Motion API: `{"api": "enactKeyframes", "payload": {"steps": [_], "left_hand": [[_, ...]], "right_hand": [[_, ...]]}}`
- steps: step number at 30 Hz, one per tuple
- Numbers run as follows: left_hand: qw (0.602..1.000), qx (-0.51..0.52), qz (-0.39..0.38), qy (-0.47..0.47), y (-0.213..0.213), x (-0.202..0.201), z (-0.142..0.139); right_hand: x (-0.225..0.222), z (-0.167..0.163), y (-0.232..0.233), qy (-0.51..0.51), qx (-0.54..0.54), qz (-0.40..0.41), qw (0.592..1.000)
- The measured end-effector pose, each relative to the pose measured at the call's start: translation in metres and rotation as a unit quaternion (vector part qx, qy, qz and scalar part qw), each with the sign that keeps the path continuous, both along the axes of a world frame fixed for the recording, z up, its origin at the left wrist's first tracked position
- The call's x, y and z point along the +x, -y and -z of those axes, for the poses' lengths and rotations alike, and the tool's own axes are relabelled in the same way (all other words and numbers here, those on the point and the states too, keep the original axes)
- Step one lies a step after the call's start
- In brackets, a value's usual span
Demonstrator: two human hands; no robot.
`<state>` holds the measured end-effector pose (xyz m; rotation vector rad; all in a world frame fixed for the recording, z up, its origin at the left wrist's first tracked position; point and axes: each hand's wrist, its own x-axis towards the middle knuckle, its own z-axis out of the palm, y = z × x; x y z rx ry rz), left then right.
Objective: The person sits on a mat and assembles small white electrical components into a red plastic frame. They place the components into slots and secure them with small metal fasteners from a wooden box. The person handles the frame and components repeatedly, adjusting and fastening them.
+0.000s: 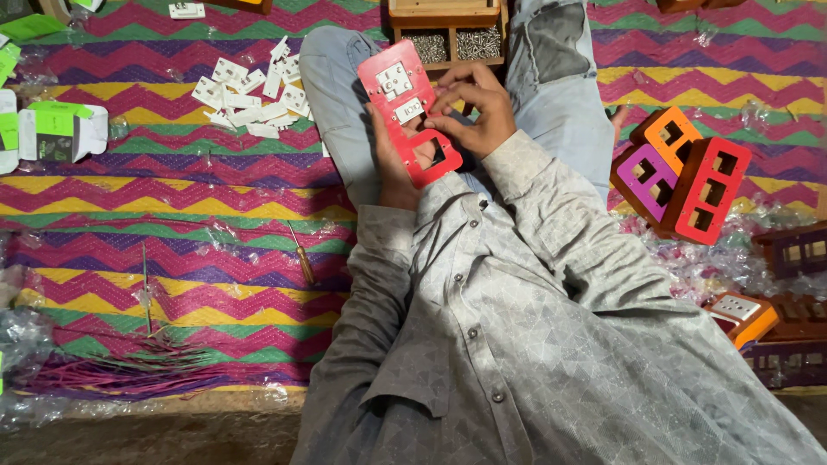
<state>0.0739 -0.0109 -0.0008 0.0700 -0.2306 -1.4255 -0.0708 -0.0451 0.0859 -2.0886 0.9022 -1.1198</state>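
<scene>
Far left: green and white cartons (53, 131) are lying on the zigzag woven mat (172, 198). Right of them, a heap of white socket parts (250, 96) is sitting near the person's knee; lower down, a screwdriver (302, 257) and a bundle of pink wires (129, 370) are lying on the mat. Centre: left hand (398, 168) is gripping the red switch plate (409, 112) from beneath, fingers closed around its lower edge, plate tilted over the lap. Right hand (472, 108) is curling over the plate, fingertips pinching a white socket insert (410, 109) seated in it. Behind, a wooden tray of screws (454, 43) is standing between the legs. Right: orange, purple and red boxes (680, 172) are stacking together
</scene>
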Motion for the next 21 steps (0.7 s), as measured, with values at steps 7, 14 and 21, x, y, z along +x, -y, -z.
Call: {"api": "enactKeyframes", "payload": {"steps": [7,14,21], "left_hand": [[0.991,0.123,-0.040,-0.026,0.001,-0.001,-0.002],[0.999,-0.032,0.035,0.018,-0.006,0.002,-0.008],[0.992,0.121,-0.014,-0.009,-0.004,0.000,-0.016]], "right_hand": [[-0.002,-0.002,0.001,-0.039,-0.049,-0.028,0.998],[-0.003,0.001,0.000,0.028,0.035,-0.020,0.999],[-0.005,0.006,0.004,-0.042,-0.031,-0.018,0.998]]}}
